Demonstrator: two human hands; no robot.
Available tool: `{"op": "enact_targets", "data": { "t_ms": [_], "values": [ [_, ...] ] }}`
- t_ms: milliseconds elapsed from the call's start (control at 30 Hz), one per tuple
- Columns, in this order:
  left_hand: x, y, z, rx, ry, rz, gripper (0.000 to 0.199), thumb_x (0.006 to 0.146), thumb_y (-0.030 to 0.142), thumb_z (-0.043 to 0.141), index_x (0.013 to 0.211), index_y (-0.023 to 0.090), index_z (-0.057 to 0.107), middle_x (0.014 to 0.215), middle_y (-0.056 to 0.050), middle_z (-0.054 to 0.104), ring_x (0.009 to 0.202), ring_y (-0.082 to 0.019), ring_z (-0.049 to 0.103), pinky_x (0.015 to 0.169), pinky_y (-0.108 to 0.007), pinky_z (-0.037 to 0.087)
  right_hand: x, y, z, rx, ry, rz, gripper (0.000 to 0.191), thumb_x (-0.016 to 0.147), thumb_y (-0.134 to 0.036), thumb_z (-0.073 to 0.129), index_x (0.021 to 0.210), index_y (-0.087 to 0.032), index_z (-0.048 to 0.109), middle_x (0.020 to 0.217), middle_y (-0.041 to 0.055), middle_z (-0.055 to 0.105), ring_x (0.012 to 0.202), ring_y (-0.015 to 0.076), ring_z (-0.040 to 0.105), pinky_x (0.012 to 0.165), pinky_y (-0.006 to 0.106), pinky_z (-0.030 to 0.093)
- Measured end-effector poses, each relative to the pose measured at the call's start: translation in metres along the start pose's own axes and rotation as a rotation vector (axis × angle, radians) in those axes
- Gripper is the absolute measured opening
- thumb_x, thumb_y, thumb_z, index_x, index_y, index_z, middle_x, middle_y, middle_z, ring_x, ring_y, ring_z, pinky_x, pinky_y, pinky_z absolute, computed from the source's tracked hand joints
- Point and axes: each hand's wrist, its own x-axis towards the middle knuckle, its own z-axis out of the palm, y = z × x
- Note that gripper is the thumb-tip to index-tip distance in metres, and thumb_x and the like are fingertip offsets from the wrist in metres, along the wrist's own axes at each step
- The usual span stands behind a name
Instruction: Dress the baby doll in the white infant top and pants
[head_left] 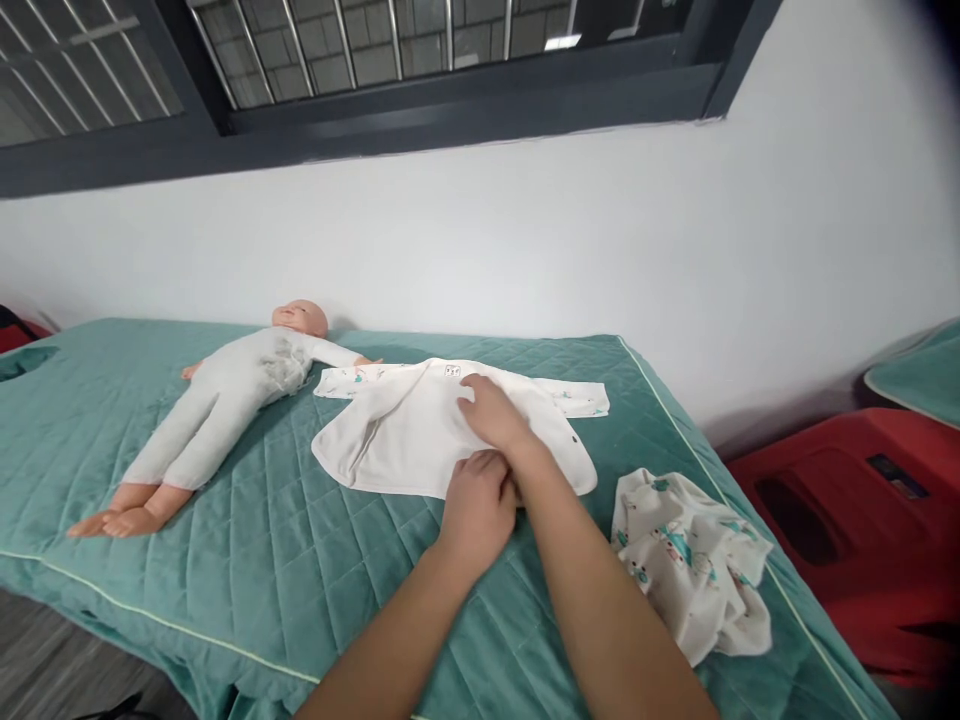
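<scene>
A white baby shirt (412,440) lies spread out with its inner side up, its printed sleeves stretched to both sides and a small label at the neck. My right hand (491,410) rests on the middle of the shirt, thumb and forefinger apart. At the lower hem, my left hand (478,500) has its fingers curled against the cloth, partly hidden under my right wrist. To the left, a baby doll (240,380) in a white body suit lies on its back, one hand close to the shirt's left sleeve.
A crumpled printed baby garment (690,560) lies near the right edge of the green quilted bed cover (330,590). Beyond that edge stands a red plastic stool (847,520). A white wall (480,240) with a barred window (390,50) rises behind.
</scene>
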Motion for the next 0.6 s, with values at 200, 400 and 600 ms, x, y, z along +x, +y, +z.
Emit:
{"op": "enact_targets", "data": {
  "t_ms": [200,400,600],
  "values": [
    [0.023,-0.064,-0.020,0.233,0.128,-0.127,0.036,0.090,0.013,0.042,0.117,0.013,0.066,0.126,-0.014,0.065,0.120,-0.026,0.059,0.105,-0.040,0.046,-0.002,-0.005,0.039,-0.037,0.006,0.054,0.049,0.091,-0.027,0.049,0.136,-0.006,0.053,0.139,0.0185,0.058,0.133,0.0264,0.050,0.112,0.037,0.036],
    [0.071,-0.126,-0.048,0.422,0.088,-0.174,0.046,0.097,0.032,0.042,0.135,0.009,0.053,0.148,-0.016,0.050,0.138,-0.028,0.045,0.116,-0.041,0.036,-0.005,0.003,0.041,-0.248,0.107,0.132,0.054,0.092,-0.029,0.048,0.139,-0.002,0.046,0.153,0.0249,0.039,0.144,0.0335,0.034,0.116,0.044,0.028],
    [0.097,-0.150,-0.060,0.449,0.178,-0.215,0.049,0.093,0.027,0.045,0.137,0.007,0.047,0.141,-0.021,0.051,0.136,-0.033,0.043,0.115,-0.047,0.034,-0.004,0.005,0.040,-0.344,0.296,0.228,0.057,0.090,-0.032,0.051,0.141,-0.009,0.039,0.142,0.0210,0.045,0.130,0.0357,0.045,0.105,0.045,0.039]
  ]
}}
